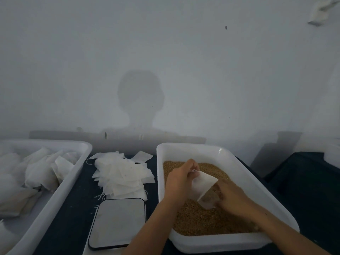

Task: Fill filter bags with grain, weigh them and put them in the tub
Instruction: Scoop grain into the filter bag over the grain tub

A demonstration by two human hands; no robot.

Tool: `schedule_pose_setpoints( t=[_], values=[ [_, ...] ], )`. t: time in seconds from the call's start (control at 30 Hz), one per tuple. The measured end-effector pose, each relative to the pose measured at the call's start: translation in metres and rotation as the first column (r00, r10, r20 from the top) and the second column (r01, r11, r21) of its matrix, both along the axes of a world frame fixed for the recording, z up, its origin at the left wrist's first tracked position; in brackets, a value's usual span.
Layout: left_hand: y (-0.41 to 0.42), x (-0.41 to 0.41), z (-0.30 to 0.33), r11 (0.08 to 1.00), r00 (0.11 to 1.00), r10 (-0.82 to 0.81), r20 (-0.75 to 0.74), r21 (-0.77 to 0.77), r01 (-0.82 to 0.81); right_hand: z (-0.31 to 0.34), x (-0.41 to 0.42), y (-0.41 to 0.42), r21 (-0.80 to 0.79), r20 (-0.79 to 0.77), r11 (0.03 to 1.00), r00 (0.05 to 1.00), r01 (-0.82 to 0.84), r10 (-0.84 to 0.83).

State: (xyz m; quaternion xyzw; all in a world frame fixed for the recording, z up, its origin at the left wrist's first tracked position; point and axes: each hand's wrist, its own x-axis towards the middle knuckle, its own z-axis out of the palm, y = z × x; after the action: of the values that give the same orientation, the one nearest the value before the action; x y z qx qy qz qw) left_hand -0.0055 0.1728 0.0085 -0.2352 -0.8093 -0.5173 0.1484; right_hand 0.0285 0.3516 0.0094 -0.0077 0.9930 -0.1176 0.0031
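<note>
Left grip [181, 176] was pinched tight on the top edge of a white filter bag [203, 184], fingers curled round it, holding it above the grain [207, 219]. Right grip [230, 198] was curled at the bag's lower open end, low over the grain surface; it seemed to hold something clear and scoop-like there, too blurred to name. Bag hung tilted between both hands, inside the white grain tray [244, 173] on the right of the desk [73, 208]. Grain covered the tray floor, tan and loose. Scale [117, 222] sat flat just left of the tray, platform bare, near the front edge. Behind the scale lay a loose pile of empty filter bags [122, 176], flat white squares with strings trailing. White tub [60, 186] stood at far left, with filled bags [36, 172] heaped inside it. Shadow [140, 100] of the person's head fell on the pale wall behind.
</note>
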Motion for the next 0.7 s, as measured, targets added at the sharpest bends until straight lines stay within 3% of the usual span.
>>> schedule_pose_setpoints(
  t=[0.03,0.1,0.2,0.27,0.33,0.43,0.57,0.7],
  values=[
    [0.001,0.002,0.0,1.0,0.999,-0.016,-0.04,-0.01,0.015,0.002,0.001,-0.002,-0.181,-0.011,0.983,1.0,-0.018,0.017],
    [0.0,0.004,0.001,0.999,0.996,-0.027,-0.083,0.026,0.029,0.006,0.004,-0.012,-0.526,0.0,0.851,1.0,0.0,0.0],
    [-0.002,0.007,0.006,0.981,0.998,-0.004,-0.064,0.195,0.017,0.012,0.002,-0.023,-0.743,-0.058,0.669,0.994,0.016,-0.088],
    [-0.006,0.011,0.013,0.927,0.998,-0.036,0.054,0.374,0.013,0.019,0.003,-0.032,-0.816,-0.096,0.579,0.986,0.0,-0.136],
    [-0.012,0.013,0.017,0.889,0.989,-0.067,0.135,0.458,-0.002,0.027,0.003,-0.042,-0.838,-0.134,0.545,0.976,-0.019,-0.172],
    [-0.03,0.022,0.022,0.922,0.988,-0.05,0.143,0.387,-0.009,0.041,0.006,-0.063,-0.887,-0.188,0.455,0.962,-0.08,-0.198],
    [-0.065,0.031,0.03,0.96,0.996,0.066,0.057,0.267,-0.079,0.057,0.013,-0.103,-0.956,-0.179,0.257,0.976,-0.142,-0.124],
    [-0.104,0.04,0.038,0.935,0.981,0.194,0.024,0.299,-0.192,0.06,0.018,-0.147,-0.971,-0.161,0.195,0.982,-0.141,-0.094]
  ],
)
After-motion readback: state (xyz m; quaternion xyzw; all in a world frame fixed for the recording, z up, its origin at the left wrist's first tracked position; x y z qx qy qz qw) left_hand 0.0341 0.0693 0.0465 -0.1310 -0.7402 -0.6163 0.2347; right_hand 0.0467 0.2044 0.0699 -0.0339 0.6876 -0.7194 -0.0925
